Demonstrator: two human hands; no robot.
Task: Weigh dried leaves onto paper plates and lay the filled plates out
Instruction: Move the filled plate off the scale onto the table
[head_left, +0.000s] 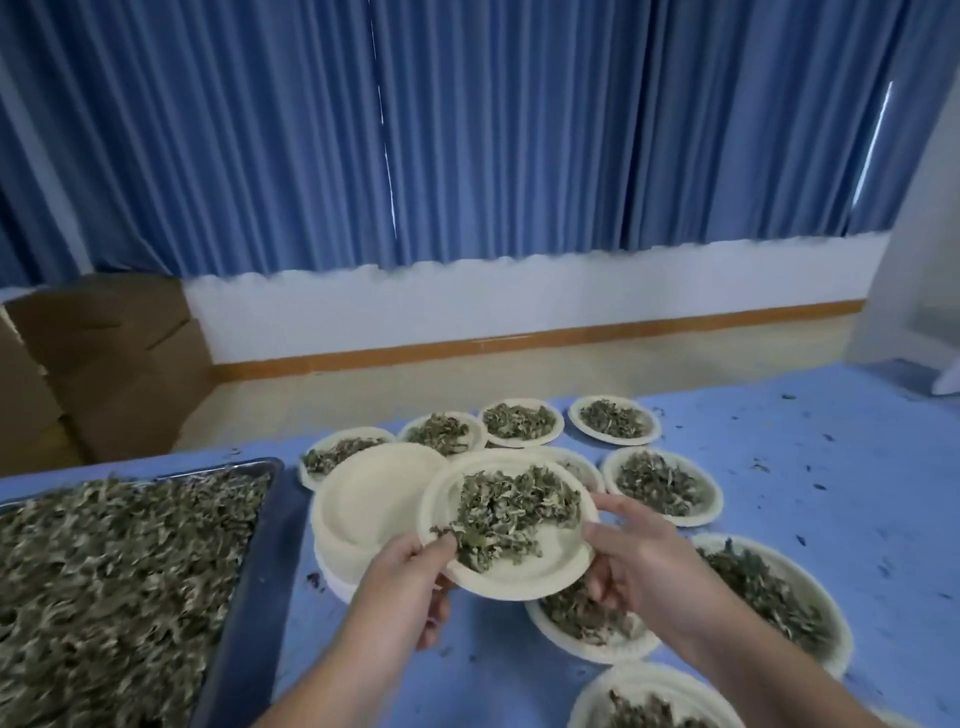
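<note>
1. Both hands hold one paper plate (519, 579) in the air above the blue table (831, 493), slightly tilted, with a heap of dried leaves (514, 512) on it.
2. The left hand (410, 577) grips the plate's near-left rim. Its thumb lies on top at the edge of the leaves and its fingers (434, 608) are curled underneath.
3. The right hand (639, 561) grips the right rim, with the thumb pressed on the upper edge and the fingers curled below the plate.
4. Just left of the held plate and partly behind it, a stack of empty paper plates (374, 499) sits on the table.
5. Farther left is a dark metal tray (254, 571) spread full of loose dried leaves (104, 571).
6. Filled plates lie on the table beyond and to the right:
   - a row along the far edge (618, 441);
   - one just right of the held plate (698, 517);
   - one under the right hand (597, 656);
   - one to its right (810, 574);
   - one at the bottom edge of the view (597, 696).
7. Leaf crumbs (763, 467) are scattered over the table.
8. Behind it are blue curtains (467, 130) and cardboard boxes (104, 364).
</note>
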